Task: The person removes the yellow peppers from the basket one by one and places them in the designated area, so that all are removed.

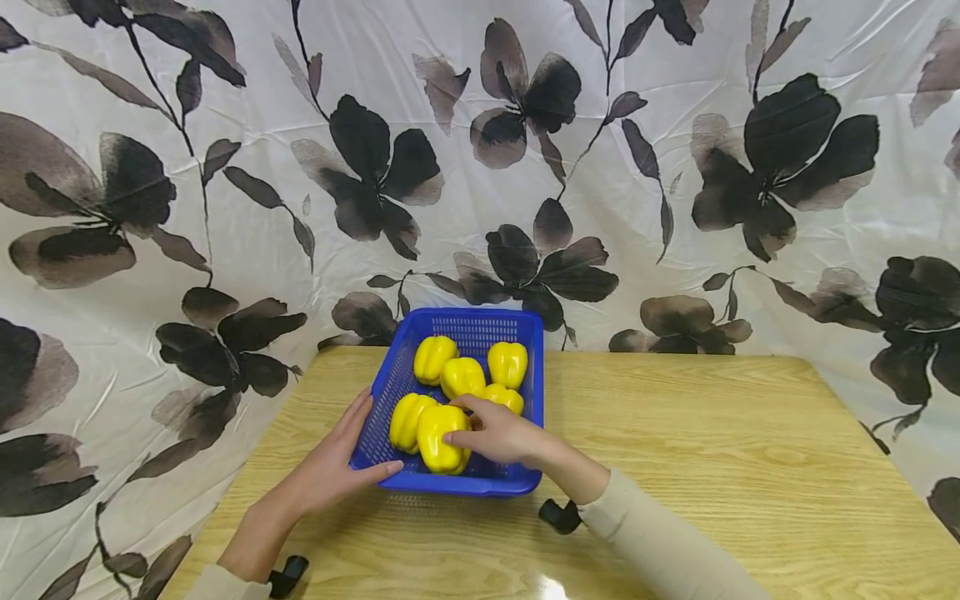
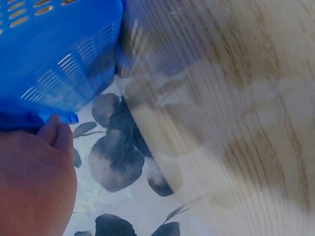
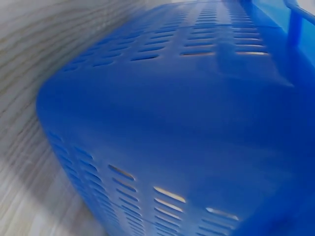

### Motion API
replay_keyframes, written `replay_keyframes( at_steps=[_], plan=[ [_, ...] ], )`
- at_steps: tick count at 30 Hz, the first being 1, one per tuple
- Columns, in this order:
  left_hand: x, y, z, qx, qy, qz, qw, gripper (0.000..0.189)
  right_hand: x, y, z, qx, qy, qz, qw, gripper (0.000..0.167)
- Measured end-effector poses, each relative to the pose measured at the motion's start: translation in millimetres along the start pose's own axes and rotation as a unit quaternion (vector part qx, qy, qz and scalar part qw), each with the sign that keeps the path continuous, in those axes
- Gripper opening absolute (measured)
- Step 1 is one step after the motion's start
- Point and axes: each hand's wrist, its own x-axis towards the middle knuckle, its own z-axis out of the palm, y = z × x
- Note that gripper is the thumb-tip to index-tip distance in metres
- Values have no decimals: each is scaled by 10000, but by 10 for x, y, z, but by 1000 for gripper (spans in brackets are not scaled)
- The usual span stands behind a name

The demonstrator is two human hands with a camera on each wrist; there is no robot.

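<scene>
A blue slotted plastic basket point(image 1: 480, 485) with several shiny yellow bell peppers inside is near the back of the table. My left hand point(image 1: 334, 468) holds its left front corner, thumb over the front rim and fingers along the left side. In the left wrist view, the fingers point(image 2: 55, 132) curl at the basket's rim. Reaching in over the right side, my right hand point(image 1: 501, 431) grips the front bell pepper point(image 1: 438, 442) between thumb and fingers. Another bell pepper point(image 1: 407, 422) lies just left of it. The right wrist view shows only the basket's outer wall point(image 3: 162, 113), with that hand hidden.
More bell peppers point(image 1: 507, 364) lie toward the back of the basket. The light wood table point(image 1: 690, 442) extends to the right and front. Behind it hangs a white cloth point(image 1: 450, 192) with dark flowers. A black band device point(image 1: 560, 517) is at the right wrist.
</scene>
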Motion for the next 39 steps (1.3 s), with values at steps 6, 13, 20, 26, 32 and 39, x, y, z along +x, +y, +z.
replay_keyframes(
  at_steps=[6, 13, 20, 26, 32, 39],
  plan=[
    [3, 1, -4, -1, 40, 51, 10000, 114, -50, 11, -97, 267, 189, 10, 9995, 63],
    [-11, -14, 5, 27, 71, 95, 9999, 115, -100, 30, -191, 665, 402, -14, 9970, 64],
    [-9, -22, 15, -32, 62, 120, 9999, 116, -166, 32, -285, 902, 509, 13, 9946, 63],
    [-8, -25, 4, 42, 130, 201, 9997, 116, -211, 45, -385, 915, 615, -67, 9939, 65],
    [8, -38, 0, 49, 141, 210, 9997, 115, -267, 75, -478, 807, 651, -38, 9946, 66],
    [14, -42, 21, -32, 165, 250, 9995, 115, -335, 119, -560, 659, 748, 137, 9949, 64]
  ],
)
